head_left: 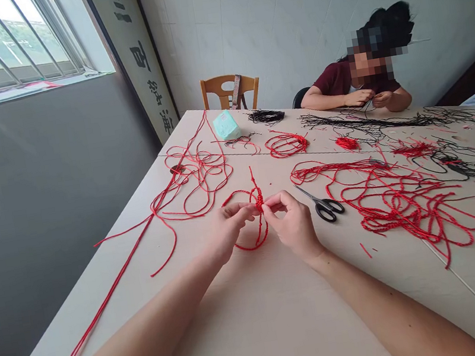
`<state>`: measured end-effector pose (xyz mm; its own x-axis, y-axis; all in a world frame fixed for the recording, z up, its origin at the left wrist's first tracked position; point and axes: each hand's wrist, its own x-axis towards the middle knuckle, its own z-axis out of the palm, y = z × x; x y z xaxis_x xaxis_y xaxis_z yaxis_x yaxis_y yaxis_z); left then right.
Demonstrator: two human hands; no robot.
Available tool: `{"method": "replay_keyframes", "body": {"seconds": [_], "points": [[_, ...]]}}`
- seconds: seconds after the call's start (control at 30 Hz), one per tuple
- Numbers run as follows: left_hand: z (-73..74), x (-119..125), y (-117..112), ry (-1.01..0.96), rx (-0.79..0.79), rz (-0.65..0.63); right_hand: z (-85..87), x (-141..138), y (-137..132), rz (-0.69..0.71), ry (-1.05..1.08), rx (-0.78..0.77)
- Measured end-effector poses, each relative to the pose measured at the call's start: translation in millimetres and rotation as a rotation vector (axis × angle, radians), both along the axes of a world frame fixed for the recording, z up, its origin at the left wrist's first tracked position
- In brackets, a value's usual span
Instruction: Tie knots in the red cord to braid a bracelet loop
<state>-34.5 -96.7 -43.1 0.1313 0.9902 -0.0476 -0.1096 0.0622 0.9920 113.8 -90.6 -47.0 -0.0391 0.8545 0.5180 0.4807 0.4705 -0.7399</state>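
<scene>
Both hands meet over the middle of the table, pinching a knotted red cord (258, 194). My left hand (236, 221) grips it from the left, thumb and forefinger pressed together. From the other side, my right hand (287, 216) closes its fingertips on the same knotted part. One cord end sticks up above the fingers, and loops of the cord hang below and to the left. Part of the knot is hidden by the fingertips. Black-handled scissors (327, 209) lie just right of my right hand, blades toward the upper left.
Long loose red cords (194, 176) spread over the table's left side. A tangled pile of red braided cords (404, 205) lies right of the scissors. Farther back are black cords (364, 120), a coiled red cord (286, 145) and a pale green packet (226, 125). Another person (355, 84) works opposite.
</scene>
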Motion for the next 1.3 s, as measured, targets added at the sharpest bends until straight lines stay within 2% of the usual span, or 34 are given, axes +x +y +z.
{"method": "replay_keyframes", "body": {"seconds": [0.43, 0.57, 0.8, 0.93, 1.07, 1.2, 1.3], "points": [[-4.3, -2.7, 5.7, -0.152, -0.088, 0.054, -1.5, 0.8, -0.2, 0.006, -0.085, 0.107], [-4.6, -2.0, 4.4, -0.189, -0.128, 0.006, 0.6, 0.8, -0.1, 0.009, 0.004, 0.032], [-5.6, -1.1, 4.3, -0.110, -0.130, -0.037, 3.1, 0.5, 1.8, -0.037, 0.093, -0.047], [-6.2, 0.0, 4.4, -0.141, -0.090, 0.003, 0.6, -1.5, 1.8, -0.011, 0.128, -0.124], [-5.2, 1.8, 3.3, -0.255, -0.103, 0.059, -1.9, -4.5, -0.1, 0.046, 0.130, -0.148], [-6.9, 3.0, 3.5, -0.343, -0.133, 0.078, -2.2, -5.9, -0.8, 0.038, 0.163, -0.179], [-9.4, 2.8, 5.3, -0.333, -0.113, 0.093, -2.4, -6.7, -0.8, 0.037, 0.210, -0.206]]}}
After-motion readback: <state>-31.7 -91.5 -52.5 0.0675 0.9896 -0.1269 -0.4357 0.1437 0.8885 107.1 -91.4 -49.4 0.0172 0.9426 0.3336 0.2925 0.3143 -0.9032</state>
